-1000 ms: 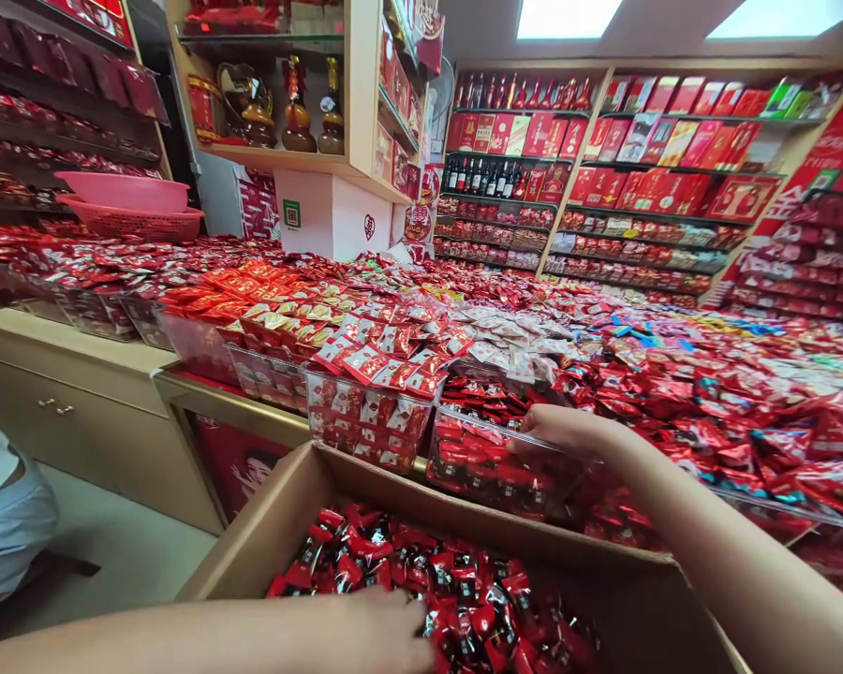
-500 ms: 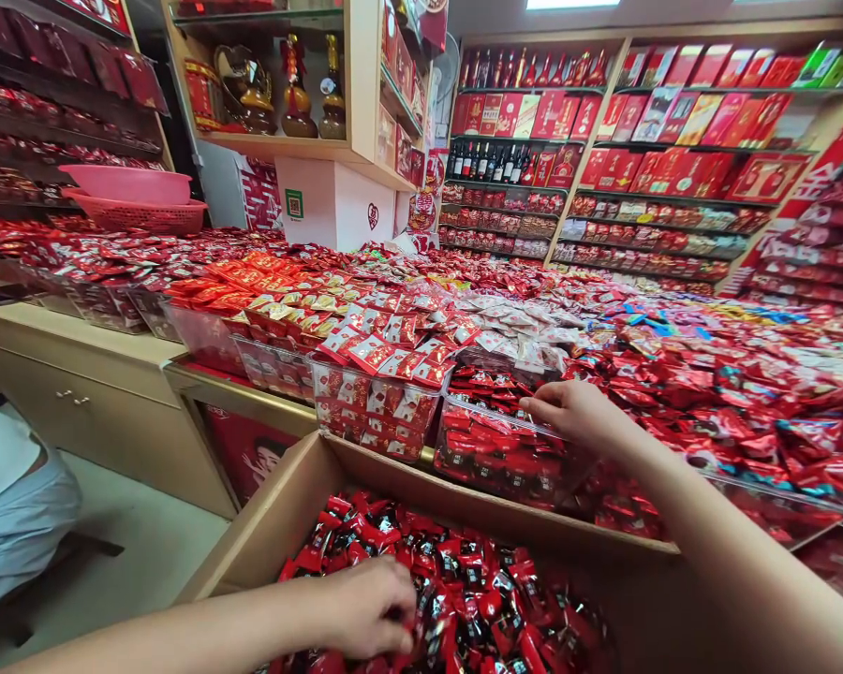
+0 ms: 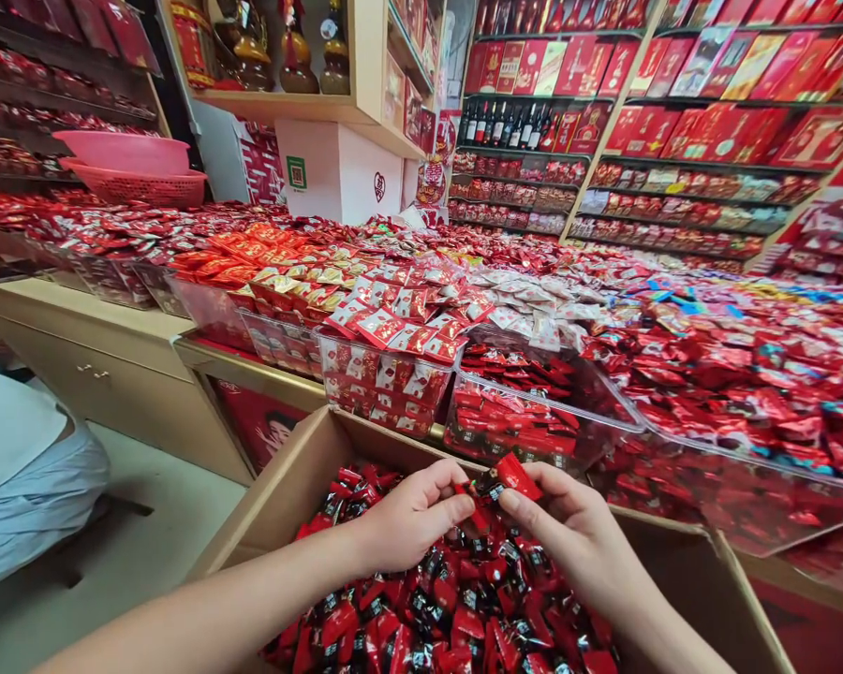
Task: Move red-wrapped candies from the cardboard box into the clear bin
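Note:
Above an open cardboard box (image 3: pixel 681 562), my two hands are close together. My right hand (image 3: pixel 576 524) pinches a red-and-black wrapped candy (image 3: pixel 518 477) between thumb and fingers. My left hand (image 3: pixel 418 515) has its thumb and fingers closed on red wrapped candy right beside it; whether this is the same piece or another, I cannot tell. Beneath both hands, many similar wrapped candies (image 3: pixel 456 608) fill the bottom of the box. Just beyond the box's far wall, a clear plastic bin (image 3: pixel 512 404) holds red packets stacked in rows.
Another clear bin (image 3: pixel 386 384) with red-and-white packets stands to the left. Heaps of wrapped sweets (image 3: pixel 731 365) cover the counter behind. Pink baskets (image 3: pixel 133 168) sit at the back left. A seated person (image 3: pixel 28 477) is at the left edge. Shelves (image 3: pixel 534 140) line the back wall.
My right hand has come down from the bin's edge to above the box. My left hand has risen from the candies to meet it, and candy now shows between them. The view has tilted down.

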### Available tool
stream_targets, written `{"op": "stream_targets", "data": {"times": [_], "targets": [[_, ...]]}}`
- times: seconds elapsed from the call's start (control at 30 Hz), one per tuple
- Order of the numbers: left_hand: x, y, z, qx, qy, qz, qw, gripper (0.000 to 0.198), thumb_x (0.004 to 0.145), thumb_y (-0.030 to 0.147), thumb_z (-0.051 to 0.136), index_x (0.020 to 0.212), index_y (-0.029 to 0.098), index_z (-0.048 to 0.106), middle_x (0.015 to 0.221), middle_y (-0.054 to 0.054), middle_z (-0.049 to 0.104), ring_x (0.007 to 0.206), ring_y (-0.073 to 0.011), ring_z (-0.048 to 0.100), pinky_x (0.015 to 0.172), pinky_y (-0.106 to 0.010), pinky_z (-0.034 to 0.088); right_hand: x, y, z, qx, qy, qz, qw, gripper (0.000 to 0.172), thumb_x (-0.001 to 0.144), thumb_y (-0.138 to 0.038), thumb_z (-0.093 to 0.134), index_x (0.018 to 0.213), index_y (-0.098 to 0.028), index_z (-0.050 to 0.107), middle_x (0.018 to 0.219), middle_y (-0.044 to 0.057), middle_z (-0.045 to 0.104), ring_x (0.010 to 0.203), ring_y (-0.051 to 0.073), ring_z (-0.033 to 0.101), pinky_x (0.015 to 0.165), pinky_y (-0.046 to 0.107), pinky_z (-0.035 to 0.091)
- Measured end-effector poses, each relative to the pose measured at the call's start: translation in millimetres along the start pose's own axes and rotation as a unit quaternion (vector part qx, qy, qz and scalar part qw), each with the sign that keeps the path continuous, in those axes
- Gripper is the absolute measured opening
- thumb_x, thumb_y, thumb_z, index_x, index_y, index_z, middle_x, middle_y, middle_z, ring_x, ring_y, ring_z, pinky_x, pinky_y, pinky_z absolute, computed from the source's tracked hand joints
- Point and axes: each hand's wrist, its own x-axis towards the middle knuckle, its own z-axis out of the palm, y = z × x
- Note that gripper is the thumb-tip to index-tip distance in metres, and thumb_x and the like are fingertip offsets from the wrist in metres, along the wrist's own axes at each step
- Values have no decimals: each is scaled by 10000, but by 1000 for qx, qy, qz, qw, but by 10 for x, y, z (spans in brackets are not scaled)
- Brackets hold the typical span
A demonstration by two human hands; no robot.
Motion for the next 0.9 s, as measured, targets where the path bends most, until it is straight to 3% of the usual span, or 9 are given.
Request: {"op": "stream_targets", "data": {"times": [0.17, 0.23, 0.3, 0.4, 0.43, 0.5, 0.63, 0.73, 0.9], "targets": [[-44, -25, 55, 6, -21, -25, 999, 143, 794, 314, 407, 770, 174, 395, 689, 17, 529, 647, -98, 518, 616, -237, 403, -23, 1, -20, 2, 14, 14, 1000, 223, 727, -386, 514, 767, -171, 556, 708, 23, 584, 633, 141, 528, 581, 250, 448], [-71, 109, 33, 67, -27, -10, 997, 135, 800, 300, 392, 776, 171, 423, 687, 12, 532, 635, -96, 519, 619, -240, 410, -74, -94, -97, -44, 45, -32, 997, 198, 723, -369, 523, 778, -185, 571, 731, 30, 596, 667, 157, 543, 601, 264, 457], [-45, 355, -11, 160, -14, 57, 985, 151, 808, 279, 369, 809, 168, 472, 700, 0, 537, 636, -98, 514, 608, -234, 409, -110, -253, -255, -83, 126, -82, 985, 193, 700, -358, 552, 824, -212, 574, 769, 39, 610, 685, 174, 560, 603, 288, 472], [208, 816, -62, 311, 41, 242, 918, 181, 786, 230, 389, 903, 174, 515, 840, -30, 557, 764, -113, 510, 716, -247, 399, -54, -530, -595, -149, 300, -138, 932, 235, 651, -361, 600, 851, -240, 574, 745, 32, 611, 644, 172, 566, 567, 294, 475], [359, 951, -61, 363, 38, 275, 890, 209, 779, 220, 391, 936, 169, 520, 903, -40, 558, 836, -124, 501, 782, -262, 377, 1, -605, -709, -165, 339, -149, 914, 236, 638, -361, 612, 836, -236, 580, 712, 23, 605, 613, 161, 559, 546, 284, 467], [727, 1141, -20, 471, -36, 258, 843, 239, 766, 195, 377, 915, 157, 561, 924, -41, 572, 876, -132, 494, 811, -260, 355, 147, -700, -896, -160, 375, -164, 898, 229, 628, -361, 620, 805, -218, 587, 643, 4, 583, 550, 133, 536, 502, 255, 441], [1409, 1203, 154, 584, -197, 77, 784, 275, 692, 128, 388, 869, 130, 597, 887, -53, 606, 805, -147, 517, 746, -255, 373, 417, -707, -1095, -171, 322, -159, 917, 224, 656, -363, 587, 781, -179, 565, 600, -9, 556, 499, 104, 496, 457, 221, 388], [1640, 1127, 235, 592, -225, 23, 774, 226, 648, 165, 419, 749, 136, 619, 736, -30, 621, 699, -149, 525, 677, -257, 393, 505, -666, -1171, -312, 280, -120, 900, 247, 698, -374, 523, 823, -168, 578, 608, 11, 580, 510, 124, 504, 474, 235, 386], [1671, 1037, 172, 588, -236, -12, 773, 231, 636, 239, 399, 685, 162, 611, 665, -20, 612, 653, -149, 515, 638, -254, 399, 652, -672, -1189, -484, 166, -66, 857, 180, 709, -283, 492, 793, -194, 624, 730, 27, 649, 660, 161, 569, 614, 238, 415]]}}
